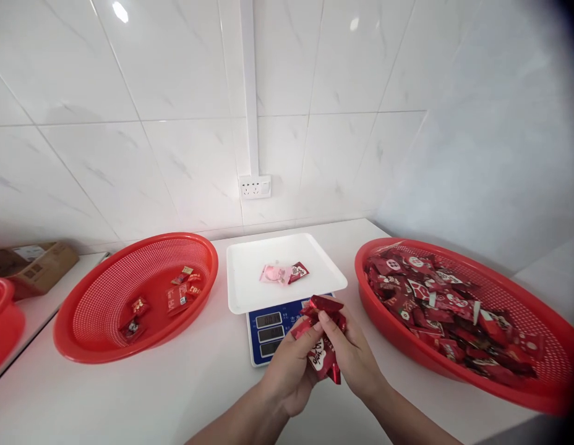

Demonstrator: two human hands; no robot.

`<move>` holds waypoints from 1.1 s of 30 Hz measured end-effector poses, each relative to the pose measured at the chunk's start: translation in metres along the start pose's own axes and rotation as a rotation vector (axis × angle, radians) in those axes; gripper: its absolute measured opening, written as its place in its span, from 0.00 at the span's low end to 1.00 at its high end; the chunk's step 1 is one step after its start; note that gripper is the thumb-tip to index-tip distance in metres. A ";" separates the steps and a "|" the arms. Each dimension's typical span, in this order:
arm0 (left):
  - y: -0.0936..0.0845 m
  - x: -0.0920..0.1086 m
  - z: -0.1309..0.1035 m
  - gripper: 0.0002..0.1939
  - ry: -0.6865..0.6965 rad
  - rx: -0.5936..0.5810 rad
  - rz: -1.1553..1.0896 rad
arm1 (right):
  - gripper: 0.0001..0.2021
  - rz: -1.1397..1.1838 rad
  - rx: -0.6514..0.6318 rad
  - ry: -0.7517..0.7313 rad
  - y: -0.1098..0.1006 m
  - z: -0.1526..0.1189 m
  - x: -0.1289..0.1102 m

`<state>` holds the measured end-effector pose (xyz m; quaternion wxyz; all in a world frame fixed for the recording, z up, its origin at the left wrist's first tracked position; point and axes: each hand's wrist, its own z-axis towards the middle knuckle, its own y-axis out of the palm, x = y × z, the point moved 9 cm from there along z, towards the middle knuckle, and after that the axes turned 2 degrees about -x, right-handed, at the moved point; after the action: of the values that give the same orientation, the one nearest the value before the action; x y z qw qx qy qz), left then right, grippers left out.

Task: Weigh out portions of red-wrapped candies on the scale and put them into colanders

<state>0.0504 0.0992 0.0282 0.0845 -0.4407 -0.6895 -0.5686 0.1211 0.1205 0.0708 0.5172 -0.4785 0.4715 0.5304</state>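
Observation:
Both my hands are together in front of the digital scale, gripping several dark red snack packets. My left hand cups the packets from the left and below, its thumb across them. From the right, my right hand presses its thumb on top of the same bunch. Just beyond, the scale's white tray bears a pink packet and a dark red packet, side by side and touching. My hands cover the scale's lower right part.
On the right stands a red perforated basket heaped with dark red packets. Another red basket, at left, holds several small packets. A cardboard box and part of a red container are far left. A tiled wall with a socket rises behind.

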 end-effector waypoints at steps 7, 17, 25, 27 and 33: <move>-0.001 0.001 0.003 0.20 -0.025 -0.014 -0.091 | 0.18 0.233 0.004 0.131 0.006 0.002 0.008; -0.012 0.012 0.001 0.16 -0.012 0.078 -0.073 | 0.17 0.339 0.236 0.175 -0.016 0.027 0.004; -0.001 0.042 -0.012 0.14 0.125 0.009 -0.024 | 0.13 -0.761 -0.156 -0.255 0.010 0.080 -0.031; -0.002 0.044 -0.013 0.13 0.136 0.013 -0.030 | 0.14 -0.896 -0.228 -0.288 0.021 0.087 -0.027; -0.002 0.036 -0.011 0.15 0.099 0.010 -0.025 | 0.16 -0.977 -0.271 -0.299 0.023 0.090 -0.021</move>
<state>0.0228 0.1087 0.0526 0.1137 -0.4030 -0.6927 -0.5873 0.0966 0.2078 0.1004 0.6992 -0.6241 0.0420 0.3461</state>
